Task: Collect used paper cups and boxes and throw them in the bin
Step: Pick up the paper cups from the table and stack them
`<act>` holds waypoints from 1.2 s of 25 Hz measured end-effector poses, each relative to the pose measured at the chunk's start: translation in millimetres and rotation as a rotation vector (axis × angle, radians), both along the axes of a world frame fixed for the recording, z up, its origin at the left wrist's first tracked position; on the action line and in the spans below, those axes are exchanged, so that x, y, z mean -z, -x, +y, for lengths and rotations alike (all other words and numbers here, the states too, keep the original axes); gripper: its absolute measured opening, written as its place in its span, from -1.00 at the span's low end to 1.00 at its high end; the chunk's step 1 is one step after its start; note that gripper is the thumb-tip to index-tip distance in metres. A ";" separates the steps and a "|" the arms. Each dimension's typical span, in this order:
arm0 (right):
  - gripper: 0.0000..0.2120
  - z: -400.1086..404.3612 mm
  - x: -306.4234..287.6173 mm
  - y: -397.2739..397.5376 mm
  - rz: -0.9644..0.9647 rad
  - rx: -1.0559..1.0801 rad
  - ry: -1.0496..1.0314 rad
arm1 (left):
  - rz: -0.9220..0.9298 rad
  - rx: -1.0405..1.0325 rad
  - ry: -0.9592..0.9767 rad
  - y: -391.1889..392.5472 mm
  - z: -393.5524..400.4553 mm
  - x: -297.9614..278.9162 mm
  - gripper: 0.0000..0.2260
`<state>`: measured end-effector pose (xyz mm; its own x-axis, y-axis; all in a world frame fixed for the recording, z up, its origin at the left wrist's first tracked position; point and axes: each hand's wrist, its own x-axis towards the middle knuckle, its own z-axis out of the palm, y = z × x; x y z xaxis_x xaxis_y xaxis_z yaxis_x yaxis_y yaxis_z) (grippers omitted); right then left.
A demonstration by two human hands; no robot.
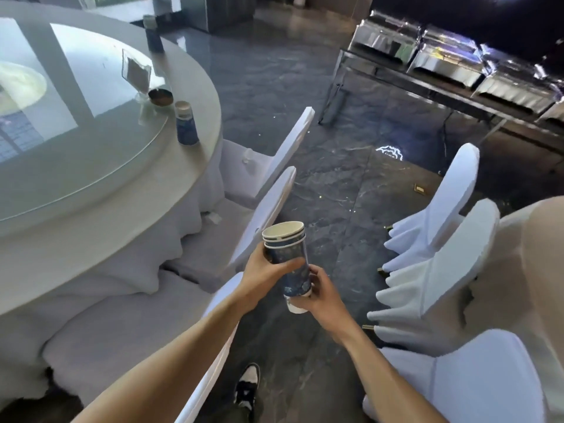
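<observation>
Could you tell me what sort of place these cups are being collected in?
Most likely a banquet hall or hotel dining room: a round clothed table with a glass turntable, white-covered chairs, and steel chafing dishes along a buffet table.

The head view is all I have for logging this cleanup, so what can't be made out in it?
- Bin: none in the head view, so its place is unknown.
- Stack of cups: the count is unclear; the left hand and right hand cover its sides.
- Cup on the table: its contents are hidden by the angle.
- Far cup: too small and blurred.
- Round table: cut off by the left edge.
</observation>
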<state>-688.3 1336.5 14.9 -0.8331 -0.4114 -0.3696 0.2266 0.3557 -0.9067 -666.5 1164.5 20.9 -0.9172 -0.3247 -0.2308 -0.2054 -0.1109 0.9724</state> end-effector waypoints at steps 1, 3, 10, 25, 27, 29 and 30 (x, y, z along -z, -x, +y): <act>-0.37 -4.2 -4.8 20.7 -0.006 -0.041 -0.012 | -0.007 -0.034 -0.013 16.1 -3.3 -1.8 -0.43; -0.49 -10.9 -16.6 60.7 0.032 -0.095 0.017 | -0.006 -0.094 -0.018 46.8 -12.3 -4.3 -0.42; -0.44 -69.6 -80.5 198.6 0.278 -0.105 0.032 | -0.016 -0.048 0.198 124.7 -48.0 -11.5 -0.31; -0.40 -181.9 -58.2 342.8 0.354 -1.071 -0.167 | -0.379 -0.483 0.457 202.2 -58.4 -7.8 -0.26; -0.43 -205.9 -57.9 345.7 0.251 -1.167 -0.136 | -0.447 -0.582 0.470 197.5 -65.5 -0.7 -0.21; -0.46 -236.9 -47.8 353.6 0.188 -1.187 -0.101 | -0.465 -0.699 0.464 189.5 -82.8 10.3 -0.21; -0.46 -250.5 -41.0 358.5 0.197 -1.190 -0.099 | -0.472 -0.747 0.450 185.0 -92.2 16.3 -0.23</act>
<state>-1046.8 1086.0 55.9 0.0022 -0.9359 -0.3524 -0.4287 0.3175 -0.8458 -851.6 1072.3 4.5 -0.2866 -0.9293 -0.2331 -0.6101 -0.0106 0.7923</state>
